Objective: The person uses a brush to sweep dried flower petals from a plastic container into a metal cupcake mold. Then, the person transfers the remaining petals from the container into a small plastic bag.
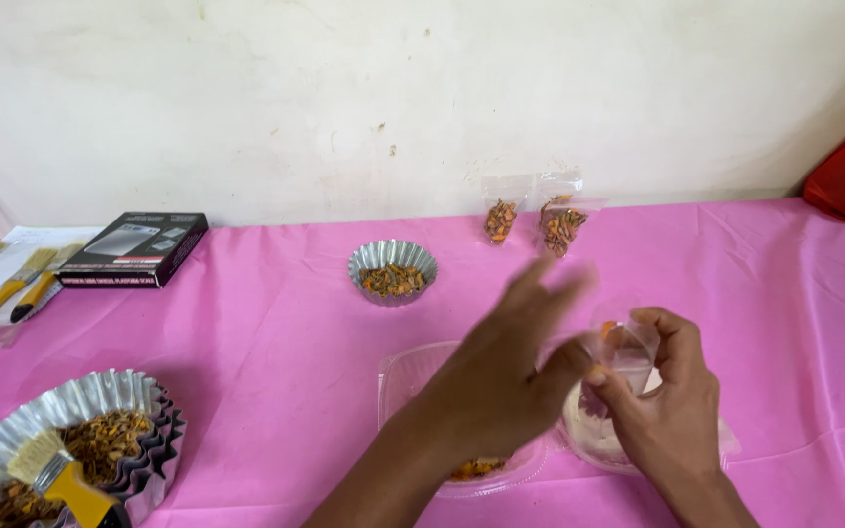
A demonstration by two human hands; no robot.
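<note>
1. My right hand [672, 411] pinches a small clear bag [623, 354] at its mouth, low over the pink table [276, 293].
2. My left hand [501, 376] is blurred at the bag's mouth, fingers spread; I cannot tell whether it grips anything.
3. Done, as I judge it: two filled bags [530, 223] stand by the wall.
4. Left: this bag looks nearly empty, and dried pieces remain in the clear tray [413, 376], the small tin [392, 272] and the big tin [70, 440].
</note>
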